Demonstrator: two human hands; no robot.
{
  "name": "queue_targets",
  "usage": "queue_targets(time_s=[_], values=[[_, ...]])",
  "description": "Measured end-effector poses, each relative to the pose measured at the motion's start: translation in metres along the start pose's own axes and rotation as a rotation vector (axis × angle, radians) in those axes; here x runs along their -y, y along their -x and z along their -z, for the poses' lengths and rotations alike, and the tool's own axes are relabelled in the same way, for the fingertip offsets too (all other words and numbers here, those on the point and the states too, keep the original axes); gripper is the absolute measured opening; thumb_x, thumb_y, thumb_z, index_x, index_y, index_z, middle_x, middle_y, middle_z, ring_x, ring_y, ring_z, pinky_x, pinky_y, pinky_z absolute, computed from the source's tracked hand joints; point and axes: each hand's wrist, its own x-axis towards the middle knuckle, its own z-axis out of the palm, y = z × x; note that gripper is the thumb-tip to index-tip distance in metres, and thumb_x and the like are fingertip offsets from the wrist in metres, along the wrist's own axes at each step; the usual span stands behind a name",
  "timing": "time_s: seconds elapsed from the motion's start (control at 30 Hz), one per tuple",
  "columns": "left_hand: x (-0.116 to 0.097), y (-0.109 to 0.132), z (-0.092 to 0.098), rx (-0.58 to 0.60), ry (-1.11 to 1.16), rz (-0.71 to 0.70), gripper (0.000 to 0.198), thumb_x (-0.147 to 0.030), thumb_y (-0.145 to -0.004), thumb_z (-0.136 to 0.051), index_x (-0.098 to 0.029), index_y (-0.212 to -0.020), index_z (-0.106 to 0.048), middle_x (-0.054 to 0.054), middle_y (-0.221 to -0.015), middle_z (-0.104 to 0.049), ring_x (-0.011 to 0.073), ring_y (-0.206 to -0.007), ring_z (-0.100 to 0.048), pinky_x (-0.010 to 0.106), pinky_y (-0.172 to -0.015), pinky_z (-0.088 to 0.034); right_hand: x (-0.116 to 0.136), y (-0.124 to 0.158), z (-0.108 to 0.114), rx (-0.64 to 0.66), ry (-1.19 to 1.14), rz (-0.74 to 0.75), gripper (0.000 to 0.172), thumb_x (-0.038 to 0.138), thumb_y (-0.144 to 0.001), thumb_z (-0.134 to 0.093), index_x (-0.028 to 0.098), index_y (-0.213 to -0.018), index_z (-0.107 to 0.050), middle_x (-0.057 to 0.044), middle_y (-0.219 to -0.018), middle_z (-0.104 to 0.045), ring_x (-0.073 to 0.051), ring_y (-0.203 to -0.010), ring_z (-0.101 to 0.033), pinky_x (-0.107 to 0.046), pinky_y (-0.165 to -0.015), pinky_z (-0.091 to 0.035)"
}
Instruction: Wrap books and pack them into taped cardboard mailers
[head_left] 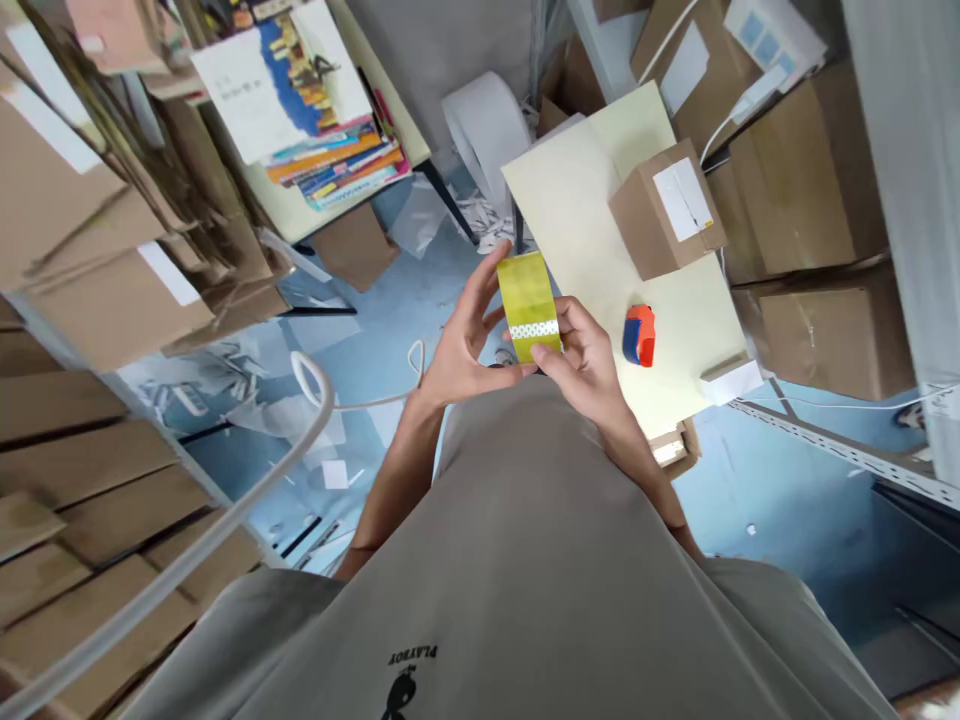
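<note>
Forearms [394, 480] angle inward, the yellow tape roll [526, 295] just beyond the grey shirt [510, 520]! The left hand [465, 345] curves wide, gripping one side; the right hand [589, 360] clasps the other, thumb on its face.

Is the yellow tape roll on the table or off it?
Off it: the right hand grips the yellow tape roll, the left hand curls around its side, and the table is farther right.

2 arms [397, 475] forward, fingers [480, 282] curved
</note>
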Motion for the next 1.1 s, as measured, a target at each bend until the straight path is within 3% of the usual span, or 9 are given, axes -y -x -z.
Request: queue_targets(time_s=[0.13, 0.3, 0.57, 0.7, 0.87, 1.1], values=[[-0.005, 0.033, 0.018, -0.031, 0.002, -0.059, 0.115, -0.038, -0.081, -0.103, -0.05, -0.179, -0.044, 0.001, -0.195, -0.029, 0.0416, -0.183, -0.025, 0.06, -0.139, -0.048, -0.007, 0.0, -0.031, 0.006, 0.088, -0.038, 0.043, 0.066, -0.097, -0.085, 0.034, -0.116, -0.064, -0.004, -0.115, -0.082, -0.031, -0.121, -0.08, -0.05, -0.104, -0.071], [-0.015, 0.063, 0.034, -0.127, -0.111, -0.116, 0.117, -0.021, -0.081, -0.1, -0.044, -0.181, -0.043, 0.003, -0.195, -0.029, 0.0438, -0.184, -0.019, 0.064, -0.145, -0.039, -0.007, -0.006, -0.061, 0.032, 0.207, -0.044, 0.039, 0.062, -0.098, -0.084, 0.032, -0.107, -0.061, -0.003, -0.102, -0.078, -0.028, -0.1, -0.078, -0.049, -0.095, -0.069], [-0.014, 0.089, 0.045, -0.28, 0.012, -0.088, 0.117, -0.036, -0.075, -0.109, -0.043, -0.176, -0.052, 0.001, -0.195, -0.031, 0.0464, -0.184, -0.019, 0.062, -0.144, -0.041, 0.004, -0.006, -0.081, 0.257, 0.229, -0.058, 0.033, 0.055, -0.1, -0.079, 0.035, -0.117, -0.06, -0.002, -0.112, -0.082, -0.03, -0.116, -0.081, -0.051, -0.097, -0.073], [-0.016, 0.092, 0.048, -0.251, -0.103, -0.168, 0.116, -0.036, -0.083, -0.103, -0.046, -0.181, -0.042, 0.0, -0.196, -0.027, 0.0437, -0.184, -0.018, 0.062, -0.146, -0.04, 0.005, -0.006, -0.087, 0.238, 0.27, -0.055, 0.034, 0.059, -0.102, -0.076, 0.033, -0.118, -0.061, -0.004, -0.108, -0.081, -0.032, -0.117, -0.08, -0.053, -0.104, -0.069], [-0.004, 0.087, 0.05, -0.223, -0.263, -0.272, 0.099, -0.063, -0.103, -0.079, -0.045, -0.185, -0.027, 0.0, -0.197, -0.021, 0.0404, -0.185, -0.018, 0.064, -0.147, -0.039, 0.006, -0.006, -0.09, 0.209, 0.279, -0.057, 0.031, 0.057, -0.101, -0.079, 0.035, -0.118, -0.064, -0.005, -0.107, -0.08, -0.034, -0.115, -0.079, -0.053, -0.098, -0.07], [0.007, 0.077, 0.054, -0.204, -0.174, -0.305, 0.102, -0.067, -0.1, -0.078, -0.048, -0.186, -0.025, -0.001, -0.195, -0.022, 0.0365, -0.185, -0.021, 0.056, -0.143, -0.046, 0.009, -0.004, -0.09, 0.235, 0.175, -0.014, 0.031, 0.049, -0.099, -0.081, 0.034, -0.116, -0.06, -0.001, -0.109, -0.079, -0.025, -0.105, -0.078, -0.048, -0.097, -0.071]])
